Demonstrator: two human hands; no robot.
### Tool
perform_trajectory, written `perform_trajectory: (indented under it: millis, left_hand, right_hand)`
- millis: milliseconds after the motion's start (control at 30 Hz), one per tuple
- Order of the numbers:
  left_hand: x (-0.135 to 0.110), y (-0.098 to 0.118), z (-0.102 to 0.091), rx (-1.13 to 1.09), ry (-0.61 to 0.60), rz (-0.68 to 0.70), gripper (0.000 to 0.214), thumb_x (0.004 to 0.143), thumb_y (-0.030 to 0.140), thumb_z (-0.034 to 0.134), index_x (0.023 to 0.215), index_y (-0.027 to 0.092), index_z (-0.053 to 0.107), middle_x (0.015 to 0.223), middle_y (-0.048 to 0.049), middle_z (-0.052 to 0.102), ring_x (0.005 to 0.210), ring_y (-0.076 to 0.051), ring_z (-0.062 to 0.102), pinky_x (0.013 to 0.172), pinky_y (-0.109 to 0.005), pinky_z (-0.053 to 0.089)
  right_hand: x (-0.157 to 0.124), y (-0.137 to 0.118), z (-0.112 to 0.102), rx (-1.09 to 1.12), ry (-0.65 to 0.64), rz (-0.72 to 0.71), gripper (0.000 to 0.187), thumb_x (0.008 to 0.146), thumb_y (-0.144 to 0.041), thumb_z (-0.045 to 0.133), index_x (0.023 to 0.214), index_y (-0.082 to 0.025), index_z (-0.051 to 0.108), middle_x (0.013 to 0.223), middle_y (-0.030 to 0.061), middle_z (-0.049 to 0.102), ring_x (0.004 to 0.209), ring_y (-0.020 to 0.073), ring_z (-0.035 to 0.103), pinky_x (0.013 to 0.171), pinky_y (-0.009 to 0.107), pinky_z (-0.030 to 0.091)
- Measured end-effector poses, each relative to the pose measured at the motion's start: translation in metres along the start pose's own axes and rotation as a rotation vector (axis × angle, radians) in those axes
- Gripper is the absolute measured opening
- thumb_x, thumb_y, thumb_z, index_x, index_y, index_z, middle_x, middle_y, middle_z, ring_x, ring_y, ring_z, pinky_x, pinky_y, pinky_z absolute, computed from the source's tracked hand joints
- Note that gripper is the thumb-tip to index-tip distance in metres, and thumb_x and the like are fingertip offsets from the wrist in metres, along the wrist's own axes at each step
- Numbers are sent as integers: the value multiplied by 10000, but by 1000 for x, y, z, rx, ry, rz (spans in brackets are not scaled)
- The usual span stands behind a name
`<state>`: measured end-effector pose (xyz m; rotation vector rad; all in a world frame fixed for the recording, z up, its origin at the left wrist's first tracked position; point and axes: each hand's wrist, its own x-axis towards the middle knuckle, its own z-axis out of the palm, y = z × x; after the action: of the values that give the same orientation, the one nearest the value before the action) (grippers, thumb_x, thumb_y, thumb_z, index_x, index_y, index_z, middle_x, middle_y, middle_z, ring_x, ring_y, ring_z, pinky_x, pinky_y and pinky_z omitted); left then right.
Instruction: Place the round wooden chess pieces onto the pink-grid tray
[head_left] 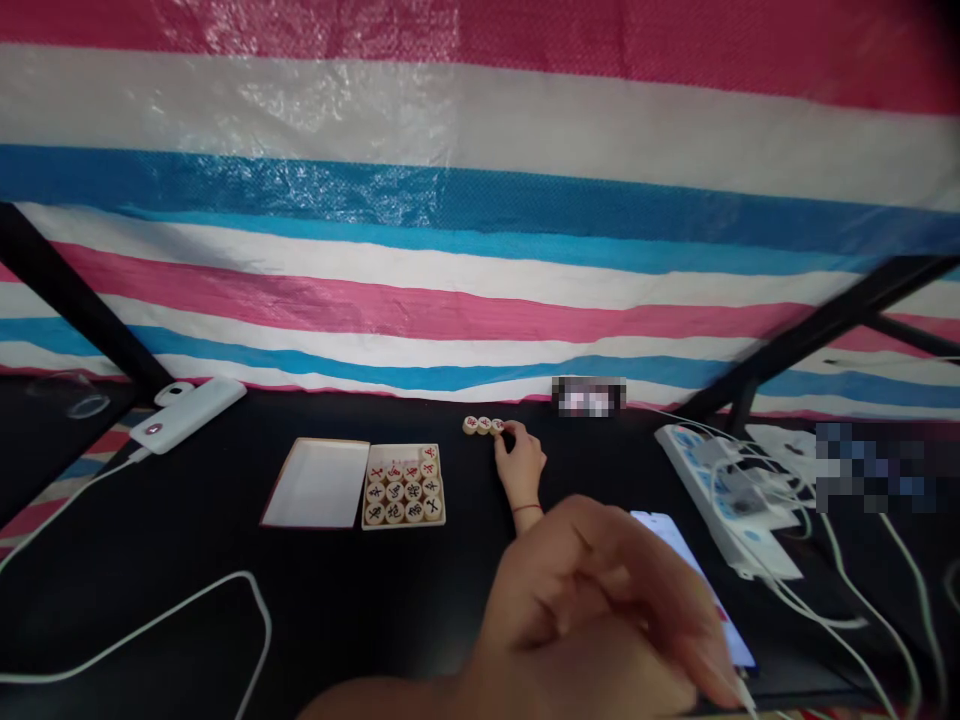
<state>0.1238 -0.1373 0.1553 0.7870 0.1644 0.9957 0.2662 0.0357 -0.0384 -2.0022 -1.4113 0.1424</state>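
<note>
My right hand, with a red string at the wrist, reaches across the black table, its fingers closed on a round Chinese chess piece with a red character. This piece ends a short row with two similar pieces. To the left is a shallow box holding several pieces with red or black characters. A lid, pale inside, lies against the box's left side. Close to the camera, my left hand is curled with its fingers bent together; whatever they may hold is hidden.
A lit phone lies behind my left hand. On the right stands a white power strip with tangled cables. A white power bank with a cable sits at the far left. Striped sheeting hangs behind the table.
</note>
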Motion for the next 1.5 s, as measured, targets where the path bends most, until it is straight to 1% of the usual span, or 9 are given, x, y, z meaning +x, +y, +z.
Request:
perform_trajectory:
  millis: [100, 233, 300, 400, 533, 633, 1067, 1333, 1500]
  left_hand:
    - [36, 9, 16, -111, 127, 105, 90, 658, 163, 643, 685, 191, 562, 640, 15, 571, 608, -100, 531, 619, -237, 422]
    - [69, -21, 49, -102, 363, 170, 55, 662, 141, 576, 668, 194, 560, 640, 8, 574, 642, -112, 548, 633, -245, 439]
    - [79, -42, 60, -29, 287, 76, 78, 706, 164, 538, 734, 202, 600, 731, -16, 619, 718, -139, 584, 658, -270, 463]
    - [83, -55, 53, 285, -108, 42, 122, 796, 241, 517, 738, 243, 624, 786, 2, 623, 816, -140, 604, 726, -253, 482]
    - [62, -35, 3, 785, -490, 199, 292, 838, 106, 360, 800, 206, 632, 843, -9, 661, 854, -125, 623, 889, -237, 487]
    - [40, -15, -42, 1101, -612, 346, 302, 801, 51, 383, 803, 186, 654, 843, -31, 671, 814, -130, 632, 872, -248, 484]
    - [33, 2, -186, 1475, 74, 447, 264, 824, 45, 408, 830, 199, 622, 820, -37, 653, 808, -162, 623, 758, -298, 505]
    - [32, 15, -217, 1719, 253, 407, 241, 851, 111, 414, 877, 206, 634, 866, -46, 659, 822, -190, 601, 763, -330, 470]
    - [33, 23, -220, 2062, 490, 50, 223, 857, 192, 469, 931, 212, 679, 964, -74, 687, 940, -257, 554, 841, -405, 385]
  right_hand:
    - [1, 1, 1, 6, -9, 2, 237, 831, -212, 540, 1056, -215, 617, 979, 65, 668, 995, 240, 545, 833, 349, 341]
    - [1, 1, 1, 38, -4, 4, 240, 824, -213, 537, 1051, -199, 616, 986, 76, 677, 984, 254, 545, 823, 356, 343]
    - [0, 1, 0, 47, 7, -6, 235, 821, -208, 535, 1043, -198, 610, 1001, 68, 680, 994, 255, 546, 837, 359, 344]
    - [-1, 0, -1, 63, 22, -23, 231, 813, -191, 533, 1032, -205, 603, 1003, 56, 685, 986, 246, 554, 847, 355, 349]
    - [-1, 1, 0, 61, 25, -32, 232, 812, -182, 539, 1032, -210, 608, 986, 60, 685, 984, 244, 559, 845, 350, 358]
    - [0, 0, 0, 39, 26, -19, 233, 819, -184, 544, 1040, -213, 613, 979, 61, 678, 989, 241, 558, 844, 346, 360]
    - [1, -1, 0, 14, 34, -20, 214, 848, -258, 564, 1055, -219, 595, 1017, 53, 681, 974, 232, 562, 794, 320, 352]
    - [1, -1, 1, 13, 25, -24, 224, 847, -289, 543, 1051, -224, 612, 1009, 51, 686, 975, 239, 549, 807, 333, 346]
    - [-7, -21, -7, 108, 190, -86, 272, 869, -327, 473, 1019, -164, 630, 1030, 112, 666, 981, 259, 555, 841, 365, 391]
